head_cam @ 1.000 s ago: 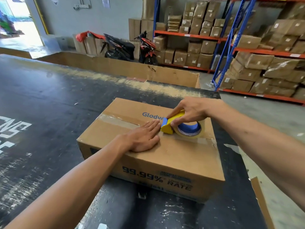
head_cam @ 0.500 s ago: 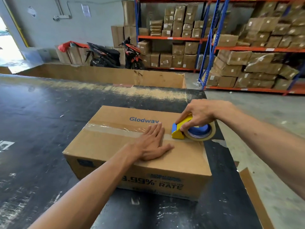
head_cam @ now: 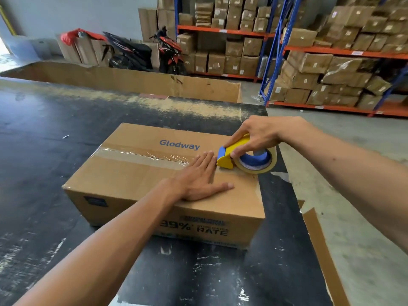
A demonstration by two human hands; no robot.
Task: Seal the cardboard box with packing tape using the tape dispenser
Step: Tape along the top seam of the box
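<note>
A brown cardboard box (head_cam: 136, 173) printed "Glodway" lies on a black table (head_cam: 44, 151). A strip of clear packing tape (head_cam: 141, 156) runs along its top seam from the left edge toward the right. My right hand (head_cam: 260, 133) grips a yellow and blue tape dispenser (head_cam: 245, 160) holding a tape roll, at the box's right top edge, partly over the edge. My left hand (head_cam: 201, 177) lies flat, fingers spread, on the box top, pressing the tape just left of the dispenser.
A long open cardboard bin (head_cam: 132, 80) stands behind the table. Two parked scooters (head_cam: 143, 54) and shelving racks (head_cam: 331, 51) stacked with cartons fill the back. The table's right edge (head_cam: 293, 195) drops to a concrete floor; a cardboard sheet (head_cam: 324, 250) leans there.
My right hand has drawn the dispenser rightward along the seam to the box's right edge, lengthening the tape. My left hand slid right after it, staying flat on the tape.
</note>
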